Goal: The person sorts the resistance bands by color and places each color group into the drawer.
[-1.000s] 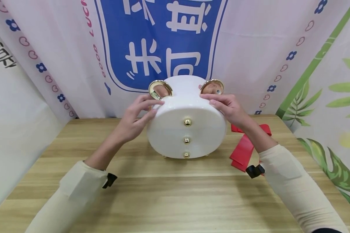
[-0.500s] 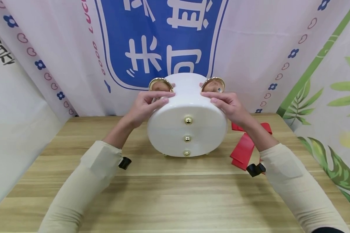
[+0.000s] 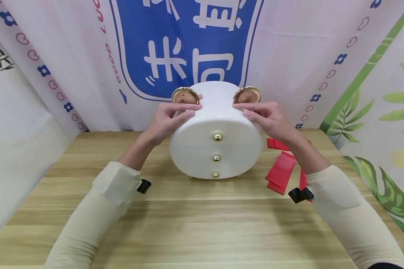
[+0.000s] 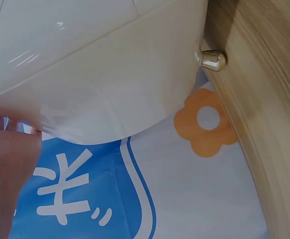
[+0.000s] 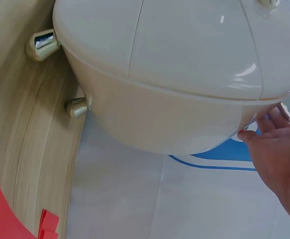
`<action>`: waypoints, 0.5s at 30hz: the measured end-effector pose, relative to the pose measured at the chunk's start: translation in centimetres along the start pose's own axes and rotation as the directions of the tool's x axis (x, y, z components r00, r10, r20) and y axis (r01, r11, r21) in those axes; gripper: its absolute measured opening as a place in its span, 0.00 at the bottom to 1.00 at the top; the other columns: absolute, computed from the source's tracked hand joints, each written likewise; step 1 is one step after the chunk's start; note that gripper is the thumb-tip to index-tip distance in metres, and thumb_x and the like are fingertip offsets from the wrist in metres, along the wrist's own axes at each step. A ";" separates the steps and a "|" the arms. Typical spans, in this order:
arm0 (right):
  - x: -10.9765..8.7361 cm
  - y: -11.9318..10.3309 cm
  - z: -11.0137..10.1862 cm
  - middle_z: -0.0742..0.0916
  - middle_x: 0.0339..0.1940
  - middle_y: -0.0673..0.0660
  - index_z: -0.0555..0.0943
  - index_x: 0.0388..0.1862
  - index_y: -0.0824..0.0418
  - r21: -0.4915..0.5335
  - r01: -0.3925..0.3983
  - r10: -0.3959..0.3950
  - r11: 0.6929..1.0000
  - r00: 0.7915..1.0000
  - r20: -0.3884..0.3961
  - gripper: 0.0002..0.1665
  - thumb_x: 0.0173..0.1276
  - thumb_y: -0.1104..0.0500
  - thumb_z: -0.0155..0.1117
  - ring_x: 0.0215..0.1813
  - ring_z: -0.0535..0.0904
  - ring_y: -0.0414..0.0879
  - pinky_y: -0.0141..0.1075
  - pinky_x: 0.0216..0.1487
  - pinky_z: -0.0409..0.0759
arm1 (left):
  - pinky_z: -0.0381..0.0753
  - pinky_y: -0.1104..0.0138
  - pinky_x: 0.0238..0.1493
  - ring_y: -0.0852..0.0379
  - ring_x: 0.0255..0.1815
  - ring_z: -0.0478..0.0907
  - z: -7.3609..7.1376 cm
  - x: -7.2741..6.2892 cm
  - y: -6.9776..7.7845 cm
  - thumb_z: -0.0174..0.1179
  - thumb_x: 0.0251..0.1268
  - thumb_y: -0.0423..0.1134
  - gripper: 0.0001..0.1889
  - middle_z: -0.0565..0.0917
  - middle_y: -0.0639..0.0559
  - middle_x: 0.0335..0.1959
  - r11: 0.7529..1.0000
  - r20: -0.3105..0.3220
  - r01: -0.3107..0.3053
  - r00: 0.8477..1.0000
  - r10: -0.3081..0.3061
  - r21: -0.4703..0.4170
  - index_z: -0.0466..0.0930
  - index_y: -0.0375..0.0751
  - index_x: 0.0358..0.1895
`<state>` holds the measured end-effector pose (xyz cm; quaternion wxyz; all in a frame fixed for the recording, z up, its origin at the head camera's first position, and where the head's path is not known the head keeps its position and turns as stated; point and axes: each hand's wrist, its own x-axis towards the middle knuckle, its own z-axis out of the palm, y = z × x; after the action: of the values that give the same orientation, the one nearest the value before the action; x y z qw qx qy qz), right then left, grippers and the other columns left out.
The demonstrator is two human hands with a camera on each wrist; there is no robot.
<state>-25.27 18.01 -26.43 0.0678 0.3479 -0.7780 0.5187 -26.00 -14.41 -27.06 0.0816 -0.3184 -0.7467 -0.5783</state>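
Observation:
A glossy white oval drawer box [image 3: 215, 129] stands upright on the wooden table, its front carrying three round gold knobs [image 3: 216, 158]. Two shiny gold ears rise from its top, the left ear [image 3: 185, 96] and the right ear [image 3: 247, 96]. My left hand [image 3: 165, 121] grips the box at the base of the left ear, thumb and index finger in front. At the right ear, my right hand [image 3: 269, 119] holds the box the same way; its other fingers are mostly hidden. Small gold feet [image 4: 213, 60] show under the box in both wrist views.
Red ribbon-like strips [image 3: 281, 172] lie on the wooden table [image 3: 202, 228] to the right, partly under my right forearm. Close behind the box hangs a printed cloth [image 3: 289, 63] with a blue panel. More printed cloth lines both sides.
My left hand has moved inward and up to the left ear, its index finger now lying across the ear's front. The right forearm has shifted slightly right. The box stays in place.

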 end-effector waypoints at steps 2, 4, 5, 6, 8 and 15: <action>-0.6 -0.4 0.0 0.90 0.45 0.51 0.84 0.63 0.65 -0.008 -0.022 0.022 1.000 0.999 -0.034 0.18 0.77 0.64 0.60 0.41 0.87 0.48 0.33 0.37 0.87 | 0.75 0.69 0.19 0.59 0.23 0.70 0.1 0.0 0.1 0.62 0.73 0.34 0.13 0.77 0.48 0.22 1.000 0.002 -0.002 1.000 0.002 -0.008 0.88 0.32 0.54; -1.3 -0.6 0.0 0.88 0.51 0.53 0.84 0.62 0.67 -0.004 -0.040 0.039 0.999 0.996 -0.081 0.18 0.77 0.65 0.61 0.49 0.84 0.47 0.32 0.43 0.87 | 0.76 0.69 0.20 0.59 0.23 0.71 0.1 0.1 0.1 0.61 0.73 0.33 0.13 0.78 0.48 0.23 1.000 0.002 -0.003 1.000 0.003 -0.017 0.87 0.31 0.54; -1.8 -0.7 0.1 0.87 0.54 0.54 0.85 0.60 0.67 -0.009 -0.037 0.036 0.999 0.992 -0.117 0.17 0.76 0.66 0.63 0.55 0.83 0.47 0.32 0.49 0.86 | 0.76 0.69 0.20 0.59 0.24 0.72 0.1 0.1 0.1 0.61 0.73 0.33 0.13 0.80 0.48 0.25 1.000 0.003 -0.003 1.000 0.004 -0.019 0.87 0.31 0.54; -2.4 -0.8 0.1 0.86 0.56 0.55 0.85 0.59 0.69 -0.012 -0.026 0.024 1.000 0.987 -0.162 0.17 0.74 0.67 0.63 0.59 0.80 0.47 0.32 0.55 0.84 | 0.76 0.69 0.20 0.59 0.24 0.72 0.1 0.0 0.1 0.61 0.73 0.33 0.13 0.80 0.48 0.25 1.000 0.004 -0.003 1.000 0.003 -0.021 0.87 0.31 0.54; -3.4 -0.7 0.1 0.85 0.57 0.56 0.85 0.54 0.73 -0.016 0.040 -0.042 0.999 0.963 -0.268 0.14 0.72 0.71 0.64 0.63 0.78 0.47 0.33 0.62 0.80 | 0.77 0.69 0.20 0.59 0.24 0.72 0.1 0.0 0.1 0.61 0.73 0.33 0.13 0.81 0.48 0.26 1.000 0.004 -0.002 1.000 0.002 -0.020 0.87 0.31 0.54; -6.6 -0.1 0.8 0.88 0.32 0.54 0.83 0.32 0.81 -0.027 0.379 -0.363 0.925 0.862 -0.354 0.04 0.64 0.77 0.62 0.34 0.82 0.40 0.25 0.36 0.81 | 0.75 0.69 0.21 0.59 0.25 0.71 -0.1 0.1 0.2 0.61 0.73 0.32 0.13 0.89 0.52 0.37 1.000 0.021 0.003 1.000 -0.003 -0.018 0.87 0.32 0.55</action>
<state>-20.09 20.39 -29.79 0.2970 0.3936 -0.6602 0.5666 -25.97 -14.43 -26.84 0.0698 -0.3242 -0.7428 -0.5815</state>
